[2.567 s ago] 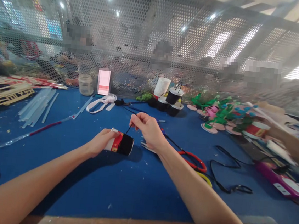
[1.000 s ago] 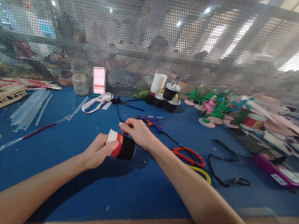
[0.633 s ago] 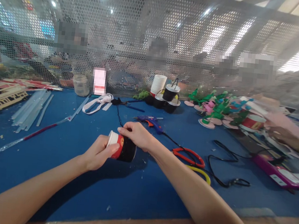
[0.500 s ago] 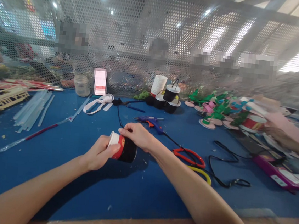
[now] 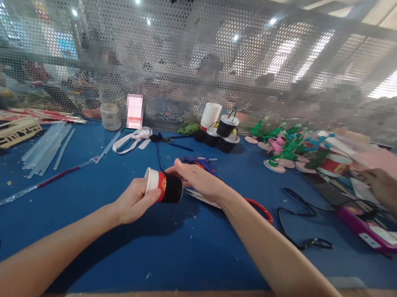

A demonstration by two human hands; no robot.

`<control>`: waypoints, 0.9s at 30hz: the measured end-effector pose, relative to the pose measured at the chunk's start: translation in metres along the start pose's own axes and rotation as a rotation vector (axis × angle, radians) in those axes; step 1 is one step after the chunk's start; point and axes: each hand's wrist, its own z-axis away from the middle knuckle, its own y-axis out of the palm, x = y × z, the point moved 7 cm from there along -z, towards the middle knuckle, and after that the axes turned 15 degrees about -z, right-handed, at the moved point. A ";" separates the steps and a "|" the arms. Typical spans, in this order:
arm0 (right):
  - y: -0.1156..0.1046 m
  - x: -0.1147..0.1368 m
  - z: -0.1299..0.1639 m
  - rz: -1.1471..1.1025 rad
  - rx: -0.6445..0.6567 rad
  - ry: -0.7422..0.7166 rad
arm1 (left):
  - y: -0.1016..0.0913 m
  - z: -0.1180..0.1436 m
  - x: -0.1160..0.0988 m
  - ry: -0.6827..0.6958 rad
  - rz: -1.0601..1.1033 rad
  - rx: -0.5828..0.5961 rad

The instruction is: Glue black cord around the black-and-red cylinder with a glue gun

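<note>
My left hand (image 5: 136, 203) is closed round the white rim end of a paper cup (image 5: 152, 181), which lies tilted on its side above the table. The cup has a red band with a small yellow mark, and its base end is covered in black yarn (image 5: 173, 188). At the covered end, my right hand (image 5: 198, 181) has its fingertips against the cup's upper side. A black strand runs from the back of the table to these fingertips, which appear to pinch it. Below the right hand show silver scissor blades (image 5: 202, 198). A blue glue gun (image 5: 200, 160) lies just behind that hand.
Black-covered cups with handles (image 5: 227, 125) stand at the back by a white cup stack (image 5: 211, 116). Clear glue sticks (image 5: 46, 146) lie left. Green plant crafts (image 5: 287, 148), a purple power strip (image 5: 371, 228) and another person's hand (image 5: 382, 186) are right. Mesh rises behind.
My right hand has shifted right from the cup's top towards its base end, uncovering the scissor blades. My left hand keeps its hold. The other person's hand at the right has come further into sight.
</note>
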 end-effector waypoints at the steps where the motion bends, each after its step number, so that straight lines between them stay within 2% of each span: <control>1: 0.002 -0.002 0.004 -0.002 0.063 -0.002 | 0.001 0.000 0.001 -0.015 0.005 0.021; 3: 0.002 -0.006 0.011 0.019 0.112 -0.035 | 0.005 -0.001 0.003 -0.055 0.048 0.077; 5: -0.002 -0.011 0.015 0.069 0.059 -0.082 | 0.010 -0.001 0.010 -0.149 0.160 0.133; 7: -0.004 -0.014 0.016 0.118 -0.025 -0.140 | 0.017 -0.001 0.021 -0.310 0.357 0.157; 10: 0.001 -0.012 0.019 0.228 -0.113 -0.265 | 0.026 0.001 0.037 -0.557 0.676 0.110; 13: 0.012 -0.007 0.023 0.396 -0.124 -0.374 | 0.031 0.002 0.044 -0.668 0.755 0.085; 17: 0.020 -0.003 0.027 0.503 -0.101 -0.448 | 0.028 0.002 0.041 -0.653 0.640 0.077; 23: 0.026 -0.002 0.030 0.424 -0.040 -0.523 | 0.028 0.000 0.031 -0.534 0.335 0.151; 25: 0.017 0.001 0.028 0.396 -0.092 -0.506 | 0.029 0.000 0.033 -0.517 0.316 0.153; 27: -0.008 0.003 0.022 0.424 -0.255 -0.413 | 0.029 0.001 0.037 -0.517 0.307 0.139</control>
